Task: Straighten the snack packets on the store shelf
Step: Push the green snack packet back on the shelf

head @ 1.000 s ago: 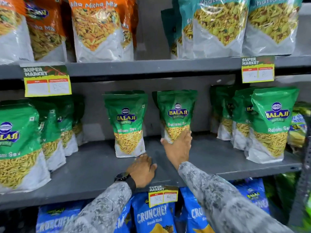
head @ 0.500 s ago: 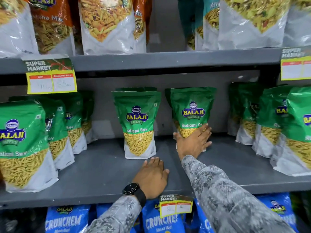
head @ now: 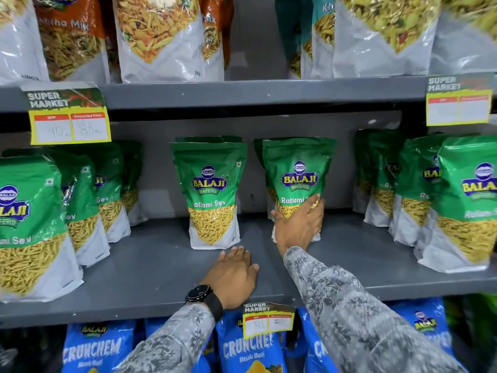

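Note:
Green Balaji Ratlami Sev packets stand on the grey middle shelf [head: 150, 267]. My right hand [head: 300, 224] wraps around the lower part of the centre-right packet [head: 298, 168], which stands upright with another packet behind it. To its left a second centre packet [head: 211, 189] stands alone and upright. My left hand [head: 232, 275] lies flat on the bare shelf just in front of that packet, holding nothing. A row of the same green packets [head: 80, 211] runs back on the left, and another row [head: 419, 197] on the right.
Orange and teal mix packets [head: 161, 39] fill the upper shelf. Blue Crunchem packets [head: 247, 348] sit below. Yellow price tags hang at the upper left [head: 70, 117], upper right [head: 458, 100] and on the shelf's front lip [head: 267, 320].
My right hand has gone from touching the packet's base to gripping its lower front. The view has moved closer and shifted left. My left hand has stayed on the shelf.

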A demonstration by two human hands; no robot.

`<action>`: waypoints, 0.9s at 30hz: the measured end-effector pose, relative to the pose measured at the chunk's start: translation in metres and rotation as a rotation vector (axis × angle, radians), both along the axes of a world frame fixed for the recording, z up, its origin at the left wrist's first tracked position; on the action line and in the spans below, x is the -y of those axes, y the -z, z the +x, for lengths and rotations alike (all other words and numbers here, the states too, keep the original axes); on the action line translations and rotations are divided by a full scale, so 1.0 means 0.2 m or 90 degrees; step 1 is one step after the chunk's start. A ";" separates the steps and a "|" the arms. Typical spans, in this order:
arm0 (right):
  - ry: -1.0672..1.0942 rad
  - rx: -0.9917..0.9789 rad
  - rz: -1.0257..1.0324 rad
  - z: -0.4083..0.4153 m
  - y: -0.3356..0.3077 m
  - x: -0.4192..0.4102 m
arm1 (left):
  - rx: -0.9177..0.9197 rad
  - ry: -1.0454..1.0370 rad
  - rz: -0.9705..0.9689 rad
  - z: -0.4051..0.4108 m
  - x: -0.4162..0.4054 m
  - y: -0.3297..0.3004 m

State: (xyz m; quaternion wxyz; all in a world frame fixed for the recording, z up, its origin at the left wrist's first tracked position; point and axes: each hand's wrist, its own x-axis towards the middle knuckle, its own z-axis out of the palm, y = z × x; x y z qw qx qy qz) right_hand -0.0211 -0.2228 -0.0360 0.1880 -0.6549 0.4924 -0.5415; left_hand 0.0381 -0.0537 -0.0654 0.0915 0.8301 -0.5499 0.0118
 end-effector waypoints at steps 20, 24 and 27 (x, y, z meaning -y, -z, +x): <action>-0.035 0.032 -0.010 -0.44 0.01 -0.31 | 0.006 -0.003 -0.003 -0.01 0.01 -0.01; -0.045 0.034 -0.010 -0.50 0.02 -0.36 | 0.006 -0.003 0.001 -0.01 0.01 -0.01; -0.058 0.036 -0.008 -0.53 0.02 -0.38 | 0.005 -0.003 0.001 -0.01 0.00 -0.01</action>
